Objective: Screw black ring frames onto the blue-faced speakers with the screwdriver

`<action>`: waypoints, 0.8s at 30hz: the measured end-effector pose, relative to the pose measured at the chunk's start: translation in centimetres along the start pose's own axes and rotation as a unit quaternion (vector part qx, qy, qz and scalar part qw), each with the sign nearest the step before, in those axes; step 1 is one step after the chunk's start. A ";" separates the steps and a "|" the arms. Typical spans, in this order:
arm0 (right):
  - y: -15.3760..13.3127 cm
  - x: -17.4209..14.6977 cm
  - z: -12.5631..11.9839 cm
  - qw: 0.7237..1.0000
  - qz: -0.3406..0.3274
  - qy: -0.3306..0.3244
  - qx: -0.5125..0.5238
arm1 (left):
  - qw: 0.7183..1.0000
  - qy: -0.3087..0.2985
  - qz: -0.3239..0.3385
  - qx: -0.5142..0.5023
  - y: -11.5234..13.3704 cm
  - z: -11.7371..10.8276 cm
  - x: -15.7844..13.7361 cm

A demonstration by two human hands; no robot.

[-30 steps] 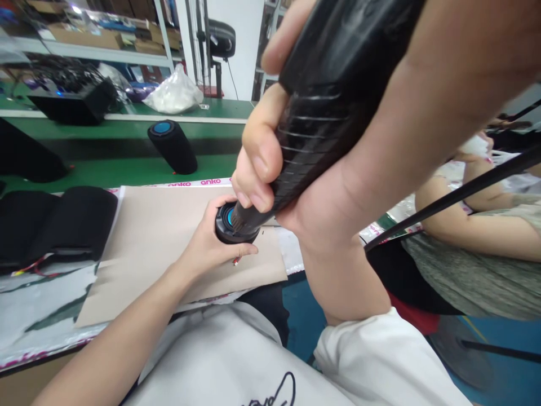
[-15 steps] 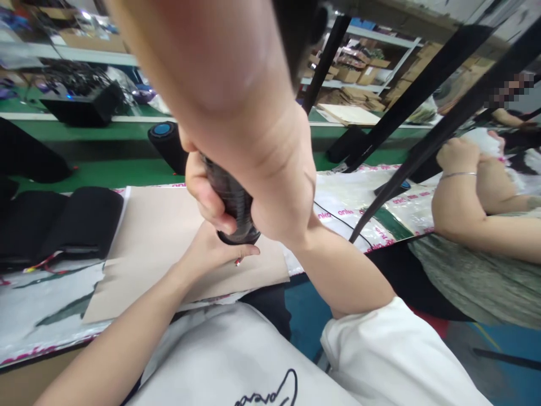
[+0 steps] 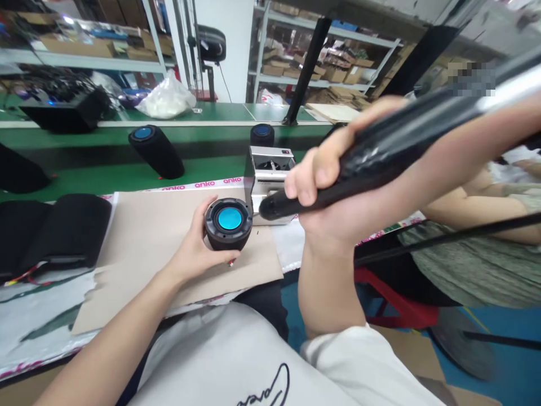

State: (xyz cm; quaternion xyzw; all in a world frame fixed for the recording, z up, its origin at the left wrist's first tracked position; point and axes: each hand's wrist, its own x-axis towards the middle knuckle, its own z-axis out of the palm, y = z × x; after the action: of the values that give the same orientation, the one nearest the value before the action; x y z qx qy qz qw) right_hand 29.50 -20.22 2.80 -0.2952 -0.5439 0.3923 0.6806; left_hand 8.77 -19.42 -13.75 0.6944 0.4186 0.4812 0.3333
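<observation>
Upright on the cardboard stands a black cylindrical speaker [image 3: 229, 219] with a blue round centre on its top. My left hand [image 3: 198, 242] is wrapped round its near left side, thumb in front; a small red and white connector pokes out below the thumb. My right hand [image 3: 325, 186] grips a long black electric screwdriver [image 3: 389, 146], held slanted to the right of the speaker and apart from it. Its rounded lower end points left, and no bit can be made out. Just behind that end is a silver screw feeder [image 3: 273, 163], partly covered by the hand and tool.
Under the speaker lies a cardboard sheet [image 3: 143, 242]. Black speaker bodies [image 3: 80, 225] with wires lie at left; more speakers [image 3: 158, 152] stand on the green bench behind. A dark post [image 3: 308, 73] rises at the back. A co-worker's arm [image 3: 460, 208] is at right, above a red stool [image 3: 393, 304].
My right hand has lifted the screwdriver off the speaker and swung it right, from near upright to slanted. The speaker top and the screw feeder now show. My left hand stays on the speaker.
</observation>
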 end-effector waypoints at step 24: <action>14.6 -4.3 -3.1 0.988 -0.104 0.116 -0.010 | 0.900 0.335 -0.201 0.195 3.8 -13.1 -2.0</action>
State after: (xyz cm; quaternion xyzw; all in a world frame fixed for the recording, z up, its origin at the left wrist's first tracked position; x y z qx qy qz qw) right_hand 28.96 -16.28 -12.23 -0.2873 -0.4927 0.2770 0.7733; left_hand -3.04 -22.03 -7.13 0.4446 0.7219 0.5163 0.1209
